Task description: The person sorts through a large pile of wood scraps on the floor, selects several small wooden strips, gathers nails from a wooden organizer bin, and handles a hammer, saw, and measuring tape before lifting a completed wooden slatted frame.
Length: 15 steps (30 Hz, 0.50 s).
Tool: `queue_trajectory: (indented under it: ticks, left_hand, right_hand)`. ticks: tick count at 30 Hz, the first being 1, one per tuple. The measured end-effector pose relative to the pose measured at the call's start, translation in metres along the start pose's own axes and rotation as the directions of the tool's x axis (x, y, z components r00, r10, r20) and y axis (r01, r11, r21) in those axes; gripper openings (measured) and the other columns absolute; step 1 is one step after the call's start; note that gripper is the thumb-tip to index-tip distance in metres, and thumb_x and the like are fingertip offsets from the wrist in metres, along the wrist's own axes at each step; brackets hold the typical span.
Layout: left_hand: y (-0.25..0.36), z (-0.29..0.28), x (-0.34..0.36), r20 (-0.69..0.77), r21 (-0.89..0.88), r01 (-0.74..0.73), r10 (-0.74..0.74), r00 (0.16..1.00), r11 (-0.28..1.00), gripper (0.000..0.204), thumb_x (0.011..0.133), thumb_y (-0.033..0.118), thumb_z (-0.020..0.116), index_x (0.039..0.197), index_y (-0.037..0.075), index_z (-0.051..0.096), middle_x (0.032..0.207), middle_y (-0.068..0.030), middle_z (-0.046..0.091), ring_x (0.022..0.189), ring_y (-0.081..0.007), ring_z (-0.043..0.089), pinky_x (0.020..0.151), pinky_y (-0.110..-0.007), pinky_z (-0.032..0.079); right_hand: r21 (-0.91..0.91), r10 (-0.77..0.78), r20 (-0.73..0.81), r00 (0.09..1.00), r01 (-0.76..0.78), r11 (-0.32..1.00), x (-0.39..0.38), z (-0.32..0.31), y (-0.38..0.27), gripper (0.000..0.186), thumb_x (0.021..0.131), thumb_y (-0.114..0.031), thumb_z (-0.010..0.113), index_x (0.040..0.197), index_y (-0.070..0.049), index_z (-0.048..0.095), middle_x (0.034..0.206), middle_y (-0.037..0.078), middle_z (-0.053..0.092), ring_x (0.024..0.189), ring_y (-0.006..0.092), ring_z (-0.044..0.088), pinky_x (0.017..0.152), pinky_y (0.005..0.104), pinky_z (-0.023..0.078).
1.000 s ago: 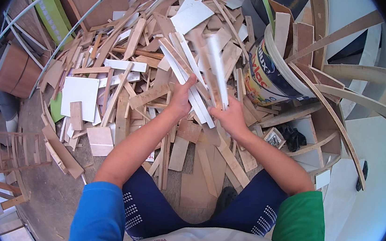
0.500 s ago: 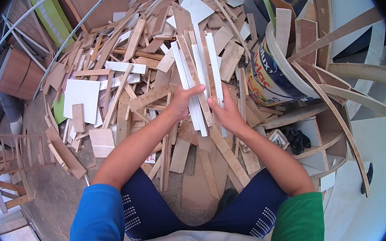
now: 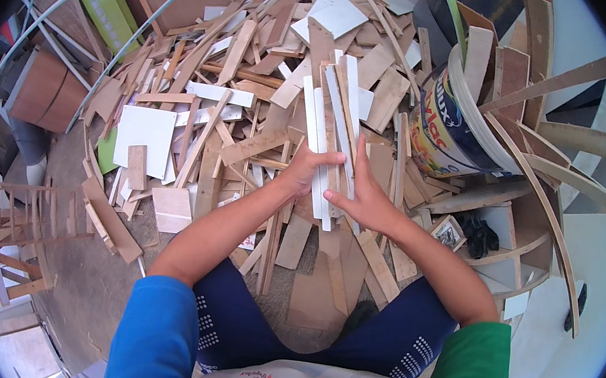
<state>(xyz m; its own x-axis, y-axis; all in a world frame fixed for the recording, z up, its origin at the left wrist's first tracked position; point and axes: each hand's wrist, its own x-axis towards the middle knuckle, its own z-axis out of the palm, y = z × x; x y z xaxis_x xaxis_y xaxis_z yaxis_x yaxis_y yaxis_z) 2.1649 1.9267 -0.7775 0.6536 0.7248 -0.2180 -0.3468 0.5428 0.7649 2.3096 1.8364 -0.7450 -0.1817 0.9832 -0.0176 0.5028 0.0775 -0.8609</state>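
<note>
A bundle of long, narrow wood strips, some white-faced and some bare brown, stands between my hands with its upper ends uneven. My left hand is closed round its left side, the thumb lying across the front. On the opposite side my right hand presses the strips, its thumb at the front and its fingers stretched upward along the edge. Part of the fingers of both hands is hidden behind the bundle. Below and beyond lies a large heap of wood offcuts.
A printed paint bucket holding boards and curved strips leans at the right. A square white panel lies on the heap's left side. Further left stands a small wooden frame. A brown board lies between my legs.
The strips, fanned apart before, are now closer together. My right hand's fingers have straightened upward along the bundle. The whole view has shifted, so the surroundings appear further right.
</note>
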Motion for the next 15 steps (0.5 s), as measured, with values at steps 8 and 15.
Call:
queue_trajectory:
  ticks: [8,15]
  left_hand:
    - [0.004,-0.006,0.006,0.031,-0.118,-0.005,0.009,0.999,0.993,0.061,0.075,0.016,0.07,0.127,0.0,0.043,0.113,-0.0129,0.057,0.103,-0.024,0.058,0.091,-0.039,0.049]
    - [0.011,0.013,0.014,-0.004,-0.077,-0.038,0.038,0.999,0.996,0.058,0.075,0.01,0.071,0.125,0.0,0.044,0.109,-0.012,0.059,0.098,-0.0218,0.06,0.086,-0.036,0.052]
  right_hand:
    - [0.359,0.067,-0.097,0.993,-0.028,0.933,0.012,-0.005,-0.021,0.082,0.093,-0.028,0.053,0.145,0.007,0.0,0.152,0.027,0.008,0.142,0.0322,0.009,0.114,0.0362,0.013]
    - [0.391,0.08,-0.251,0.965,0.026,0.92,0.017,-0.006,-0.005,0.079,0.092,-0.022,0.055,0.146,0.006,0.005,0.146,0.025,0.026,0.134,0.0301,0.032,0.109,0.0357,0.025]
